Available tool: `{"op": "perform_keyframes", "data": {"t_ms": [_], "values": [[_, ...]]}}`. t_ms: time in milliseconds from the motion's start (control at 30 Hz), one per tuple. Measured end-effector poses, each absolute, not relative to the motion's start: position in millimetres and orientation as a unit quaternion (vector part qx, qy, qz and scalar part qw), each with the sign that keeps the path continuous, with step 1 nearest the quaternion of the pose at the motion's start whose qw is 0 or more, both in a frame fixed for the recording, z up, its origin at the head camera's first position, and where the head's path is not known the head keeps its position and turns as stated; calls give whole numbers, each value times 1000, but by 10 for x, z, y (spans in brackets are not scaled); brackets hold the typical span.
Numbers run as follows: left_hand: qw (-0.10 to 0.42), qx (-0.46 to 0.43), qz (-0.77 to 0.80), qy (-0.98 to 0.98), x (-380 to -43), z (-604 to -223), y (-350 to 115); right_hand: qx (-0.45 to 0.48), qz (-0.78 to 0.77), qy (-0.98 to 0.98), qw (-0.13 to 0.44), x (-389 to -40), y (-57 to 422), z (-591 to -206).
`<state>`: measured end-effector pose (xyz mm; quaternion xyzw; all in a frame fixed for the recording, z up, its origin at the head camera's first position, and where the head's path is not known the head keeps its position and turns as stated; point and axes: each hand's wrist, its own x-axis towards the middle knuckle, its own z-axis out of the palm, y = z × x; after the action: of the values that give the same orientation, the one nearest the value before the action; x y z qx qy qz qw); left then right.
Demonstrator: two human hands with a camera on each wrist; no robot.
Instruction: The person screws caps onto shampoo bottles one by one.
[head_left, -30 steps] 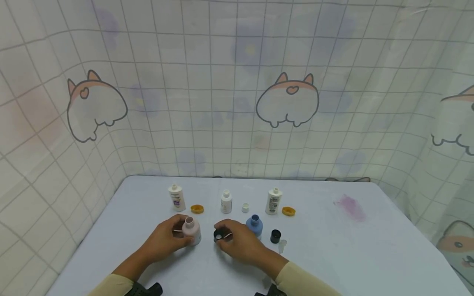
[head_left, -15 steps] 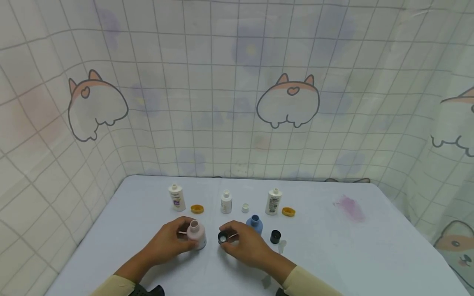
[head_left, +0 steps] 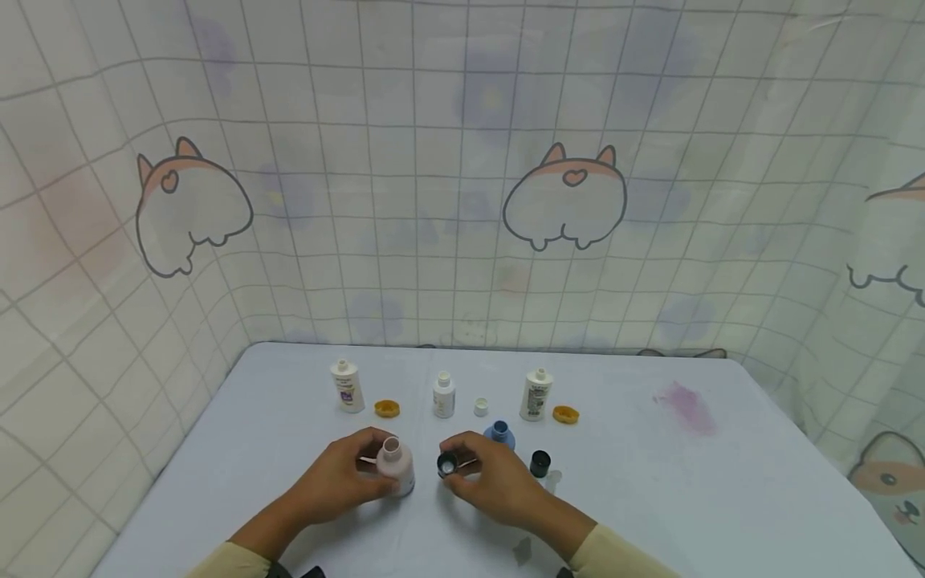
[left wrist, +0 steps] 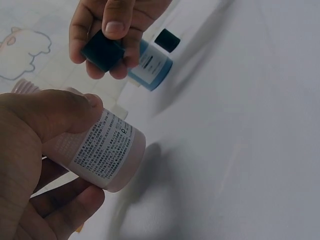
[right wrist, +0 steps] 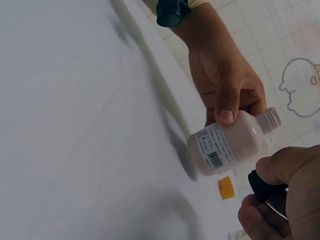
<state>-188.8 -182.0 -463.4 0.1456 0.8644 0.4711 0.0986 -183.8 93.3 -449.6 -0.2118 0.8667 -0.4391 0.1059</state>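
Note:
My left hand [head_left: 336, 482] grips a pale pink bottle [head_left: 400, 475] by its sides, thumb on the front, its threaded neck uncapped. In the left wrist view, the label [left wrist: 104, 145] carries small print. Thumb and fingers of my right hand [head_left: 502, 486] pinch a black cap [head_left: 447, 466], its hollow side showing in the head view. A thin white strip [head_left: 466, 461] shows behind that cap, between the fingers. Cap and bottle neck are a short gap apart. Behind the right hand stands an uncapped blue bottle [head_left: 500, 433], partly hidden, with another black cap [head_left: 539, 463] beside it.
Along the back stand a white bottle at left [head_left: 348, 389], a small white bottle [head_left: 444, 396] and a white bottle at right [head_left: 536, 396]. Near them lie two yellow caps, left [head_left: 387, 409] and right [head_left: 566, 415], and a small white cap [head_left: 480, 407]. A pink stain [head_left: 685, 405] marks the tabletop.
Both hands have shifted right and slightly nearer the body, the left with the pink bottle, the right with the black cap. Both grips stay the same.

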Motion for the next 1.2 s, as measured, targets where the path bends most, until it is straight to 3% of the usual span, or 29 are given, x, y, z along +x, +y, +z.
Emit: {"op": "perform_keyframes", "data": {"t_ms": [467, 1200], "values": [[122, 162, 482, 853, -1834, -4617, -1700, -228, -446, 860, 95, -1794, 978, -4455], [106, 188, 481, 850, -1822, -4587, -1606, -258, -445, 855, 67, -1887, 877, -4418]]}}
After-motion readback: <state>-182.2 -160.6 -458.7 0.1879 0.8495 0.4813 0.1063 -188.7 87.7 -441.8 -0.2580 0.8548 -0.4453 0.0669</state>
